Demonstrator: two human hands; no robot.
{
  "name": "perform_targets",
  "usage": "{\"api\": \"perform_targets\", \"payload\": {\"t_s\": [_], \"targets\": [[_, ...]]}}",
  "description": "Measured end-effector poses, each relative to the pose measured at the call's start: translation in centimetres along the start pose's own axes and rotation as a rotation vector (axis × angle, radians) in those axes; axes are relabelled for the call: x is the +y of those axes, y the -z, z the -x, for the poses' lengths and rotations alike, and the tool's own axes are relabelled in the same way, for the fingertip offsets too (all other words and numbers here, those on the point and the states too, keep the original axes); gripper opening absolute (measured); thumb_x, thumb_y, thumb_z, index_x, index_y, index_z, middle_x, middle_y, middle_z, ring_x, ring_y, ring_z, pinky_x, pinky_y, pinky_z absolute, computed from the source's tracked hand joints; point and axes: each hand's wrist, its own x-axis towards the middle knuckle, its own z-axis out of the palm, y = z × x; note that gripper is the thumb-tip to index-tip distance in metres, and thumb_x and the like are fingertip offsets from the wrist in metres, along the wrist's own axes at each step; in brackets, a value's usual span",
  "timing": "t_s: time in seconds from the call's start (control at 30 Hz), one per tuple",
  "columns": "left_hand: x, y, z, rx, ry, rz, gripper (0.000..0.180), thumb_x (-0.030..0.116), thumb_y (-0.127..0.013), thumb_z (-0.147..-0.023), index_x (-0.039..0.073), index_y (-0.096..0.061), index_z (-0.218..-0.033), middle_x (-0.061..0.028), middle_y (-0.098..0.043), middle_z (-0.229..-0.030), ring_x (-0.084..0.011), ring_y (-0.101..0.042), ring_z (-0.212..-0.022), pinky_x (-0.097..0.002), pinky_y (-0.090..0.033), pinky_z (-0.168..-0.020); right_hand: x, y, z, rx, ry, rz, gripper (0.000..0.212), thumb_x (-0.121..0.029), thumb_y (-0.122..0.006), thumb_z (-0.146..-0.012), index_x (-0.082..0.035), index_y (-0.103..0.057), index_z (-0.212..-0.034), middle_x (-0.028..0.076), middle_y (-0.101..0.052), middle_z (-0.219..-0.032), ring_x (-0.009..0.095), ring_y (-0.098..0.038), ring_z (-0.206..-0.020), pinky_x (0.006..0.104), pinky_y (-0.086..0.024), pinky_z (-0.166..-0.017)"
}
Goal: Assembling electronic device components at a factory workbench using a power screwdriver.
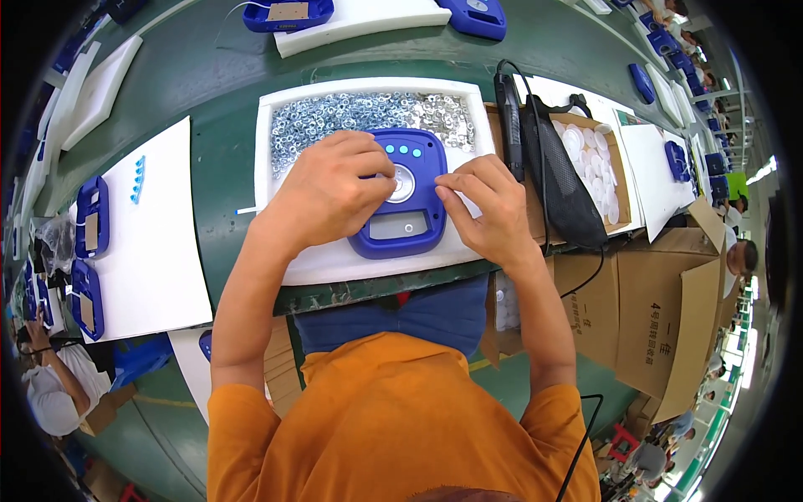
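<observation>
A blue plastic housing (pixel 422 167) lies on the white foam tray in front of me. It has three visible light-blue round buttons, a silver disc (pixel 403 184) in its middle and a rectangular opening near my body. My left hand (pixel 339 184) is closed over the housing's left side, its fingertips pinched at the disc's edge; what they hold, if anything, is hidden. By the right edge, my right hand (pixel 489 205) brings thumb and index finger close together; I cannot make out anything between them. A small metal ring (pixel 409 227) shows through the opening.
The foam tray (pixel 335 272) holds many small metal rings and flat silver pieces along its far side. To the right are a black electric screwdriver (pixel 508 117), a black mesh pouch (pixel 562 180) and a carton of translucent discs (pixel 617 213). More blue housings (pixel 94 217) lie at left.
</observation>
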Motion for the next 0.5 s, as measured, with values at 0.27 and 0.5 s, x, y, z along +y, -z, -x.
{"api": "perform_targets", "payload": {"t_s": [0.27,0.5], "targets": [[-0.4,1.4,0.6,-0.100,0.167,0.139,0.014,0.014,-0.088,-0.087,0.009,-0.089,-0.100,-0.0089,-0.080,-0.131,-0.0343,-0.070,-0.139,-0.0514,-0.056,-0.118,-1.1,-0.7,-0.3,-0.107,0.115,-0.010,0.026,-0.016,-0.089,-0.090,-0.008,-0.082,-0.115,0.009,-0.079,-0.120,0.031,-0.072,-0.110,0.0454,-0.059,-0.094],[-0.4,1.2,0.6,-0.132,0.243,-0.002,0.025,0.024,-0.089,-0.093,0.021,-0.092,-0.117,-0.0085,-0.067,-0.162,-0.0373,-0.046,-0.166,-0.0569,-0.044,-0.131,-4.0,-2.1,1.5,-0.186,0.082,0.031,0.043,-0.030,-0.089,-0.092,-0.002,-0.078,-0.124,0.010,-0.077,-0.132,0.030,-0.069,-0.116,0.0459,-0.052,-0.099]]}}
